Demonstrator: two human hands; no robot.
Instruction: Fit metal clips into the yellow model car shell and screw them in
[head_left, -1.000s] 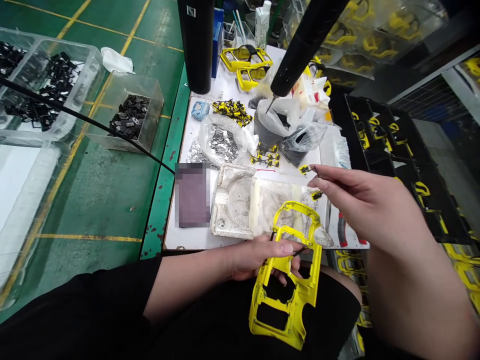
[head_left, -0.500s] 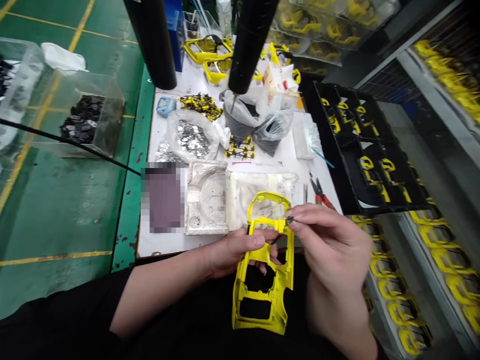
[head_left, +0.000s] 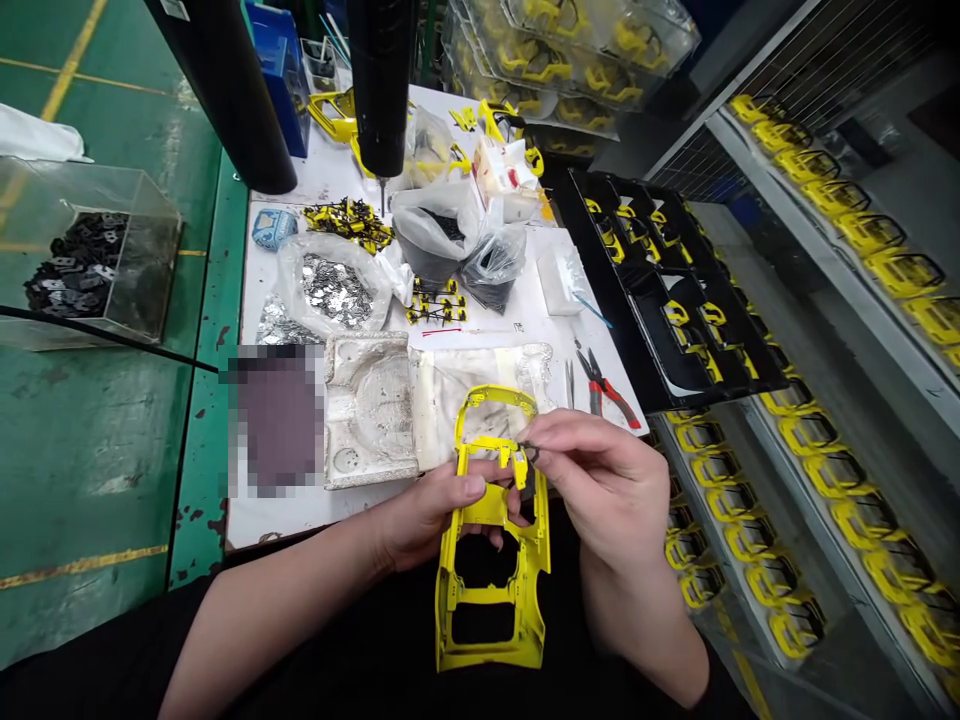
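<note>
Green floor [head_left: 82,430] with yellow lines runs beside a white tabletop [head_left: 277,525], and racks of yellow parts [head_left: 795,500] stand off to the right. From where I stand, a pale sticker [head_left: 174,8] shows on one black cylinder [head_left: 225,100] overhead, its print too small to read. Pale marks on a blue packet [head_left: 274,228] are equally illegible, as are the red marks on a white box [head_left: 510,180] farther back.

At the table's near edge, a yellow frame [head_left: 484,510] sits over the worker's lap, gripped by the left hand [head_left: 427,505], thumb on top and fingers beneath. The right hand [head_left: 611,485] pinches a small dark piece [head_left: 531,450] between thumb and forefinger, right at the frame's crossbar; I cannot tell whether it is seated. Red-handled pliers [head_left: 616,402] lie beyond that hand.
</note>
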